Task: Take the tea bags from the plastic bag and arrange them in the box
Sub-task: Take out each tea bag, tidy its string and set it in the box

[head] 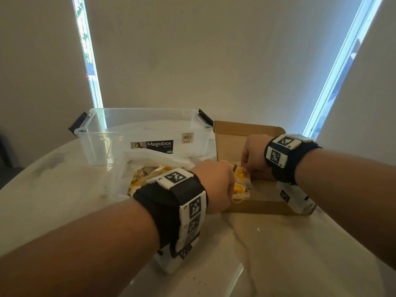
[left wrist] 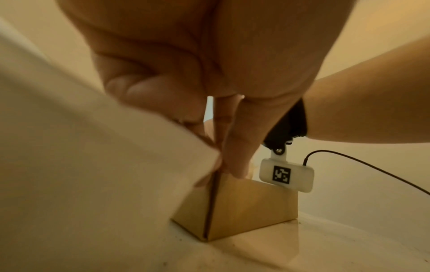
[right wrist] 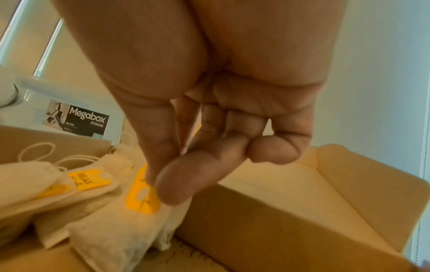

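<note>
An open cardboard box (head: 263,207) stands on the table, with several tea bags (head: 241,187) lying at its left end. My right hand (head: 246,168) reaches into the box. In the right wrist view its thumb and forefinger (right wrist: 167,187) pinch a tea bag (right wrist: 130,230) by its yellow tag, beside other tea bags (right wrist: 69,193). My left hand (head: 230,189) pinches the box's near left corner; the left wrist view shows its fingertips (left wrist: 235,165) on the cardboard box (left wrist: 244,208). A white plastic bag (head: 137,168) with more yellow-tagged tea bags lies left of the box.
A clear Megabox storage container (head: 150,129) stands open behind the plastic bag, close to the box's far left corner. The marble table (head: 278,254) rounds off at the left. A thin black cable (left wrist: 372,169) trails from my right wrist camera.
</note>
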